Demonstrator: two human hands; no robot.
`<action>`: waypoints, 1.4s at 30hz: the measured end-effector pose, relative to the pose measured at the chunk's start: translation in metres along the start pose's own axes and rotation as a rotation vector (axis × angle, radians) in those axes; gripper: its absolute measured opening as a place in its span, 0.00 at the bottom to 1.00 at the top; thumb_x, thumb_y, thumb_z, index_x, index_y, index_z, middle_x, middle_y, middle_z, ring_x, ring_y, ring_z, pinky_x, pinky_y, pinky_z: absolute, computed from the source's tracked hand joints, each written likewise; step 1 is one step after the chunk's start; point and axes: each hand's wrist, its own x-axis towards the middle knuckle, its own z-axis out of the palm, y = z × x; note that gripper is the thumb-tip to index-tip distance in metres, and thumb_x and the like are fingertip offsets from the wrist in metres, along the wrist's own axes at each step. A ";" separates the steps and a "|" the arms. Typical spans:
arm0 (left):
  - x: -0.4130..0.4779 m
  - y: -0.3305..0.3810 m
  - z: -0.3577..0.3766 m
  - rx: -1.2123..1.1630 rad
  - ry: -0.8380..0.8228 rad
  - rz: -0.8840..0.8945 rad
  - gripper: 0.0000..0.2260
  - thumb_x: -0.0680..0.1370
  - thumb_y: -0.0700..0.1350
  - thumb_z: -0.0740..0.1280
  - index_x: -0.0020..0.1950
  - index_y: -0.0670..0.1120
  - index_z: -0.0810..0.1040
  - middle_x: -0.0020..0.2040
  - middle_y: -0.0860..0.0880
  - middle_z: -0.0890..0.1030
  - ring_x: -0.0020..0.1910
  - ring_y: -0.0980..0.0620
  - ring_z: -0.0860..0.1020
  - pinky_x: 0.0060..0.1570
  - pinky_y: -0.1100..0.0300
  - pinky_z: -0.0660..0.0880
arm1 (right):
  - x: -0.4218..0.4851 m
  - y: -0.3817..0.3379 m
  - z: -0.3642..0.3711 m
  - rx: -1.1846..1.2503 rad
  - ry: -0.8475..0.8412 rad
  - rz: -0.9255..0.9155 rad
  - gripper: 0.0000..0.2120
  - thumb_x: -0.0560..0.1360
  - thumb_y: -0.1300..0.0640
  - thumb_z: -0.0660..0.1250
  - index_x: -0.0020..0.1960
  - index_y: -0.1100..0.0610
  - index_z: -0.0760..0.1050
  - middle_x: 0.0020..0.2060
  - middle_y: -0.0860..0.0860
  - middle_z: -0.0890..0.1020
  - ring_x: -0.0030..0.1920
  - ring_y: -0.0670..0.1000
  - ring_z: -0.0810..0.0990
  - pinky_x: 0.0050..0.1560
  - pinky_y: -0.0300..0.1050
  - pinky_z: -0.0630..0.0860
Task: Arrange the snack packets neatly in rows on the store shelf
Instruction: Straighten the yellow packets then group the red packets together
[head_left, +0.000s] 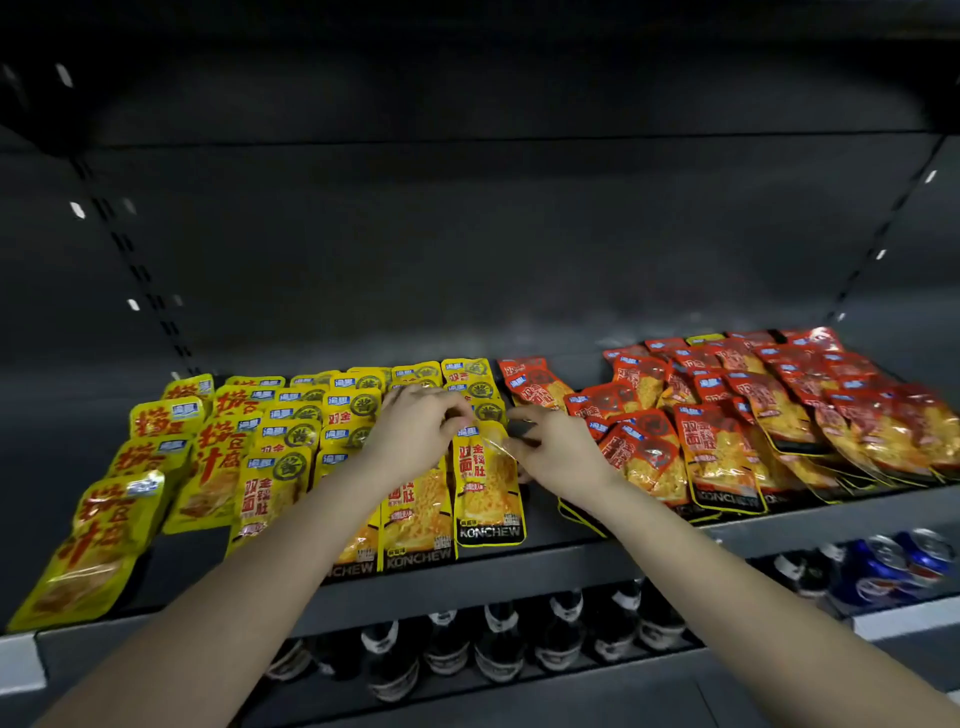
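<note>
The left hand (415, 431) and right hand (556, 452) each pinch a yellow packet (485, 483) at its far edge. A tug may skew the overlapped neighbouring packets (415, 519).

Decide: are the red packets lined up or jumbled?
Jumbled: the red packets lie overlapping at mixed angles on the shelf, not in straight rows.

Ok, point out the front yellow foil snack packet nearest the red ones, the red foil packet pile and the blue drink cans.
front yellow foil snack packet (491, 486): head view, its clear window.
red foil packet pile (722, 457): head view, front packet's window.
blue drink cans (919, 569): head view, side of one can.
</note>
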 end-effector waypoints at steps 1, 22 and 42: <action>0.000 0.000 0.001 0.042 -0.006 0.006 0.07 0.79 0.49 0.62 0.54 0.53 0.79 0.58 0.55 0.78 0.62 0.48 0.70 0.66 0.51 0.59 | -0.003 -0.002 0.001 0.026 0.015 0.014 0.15 0.77 0.58 0.64 0.62 0.60 0.73 0.53 0.56 0.81 0.32 0.49 0.83 0.33 0.32 0.77; 0.005 0.007 -0.002 -0.027 0.119 0.012 0.08 0.78 0.47 0.63 0.54 0.53 0.80 0.60 0.52 0.76 0.62 0.45 0.70 0.63 0.50 0.62 | -0.006 -0.001 -0.006 -0.061 0.186 -0.077 0.08 0.76 0.61 0.64 0.52 0.58 0.81 0.47 0.52 0.84 0.46 0.48 0.81 0.39 0.24 0.66; 0.095 0.144 0.050 -0.111 0.087 0.184 0.08 0.77 0.46 0.64 0.55 0.53 0.77 0.57 0.53 0.78 0.58 0.47 0.73 0.60 0.52 0.66 | -0.006 0.096 -0.135 -0.089 0.297 -0.029 0.09 0.75 0.62 0.64 0.52 0.57 0.81 0.48 0.51 0.84 0.48 0.49 0.81 0.51 0.35 0.72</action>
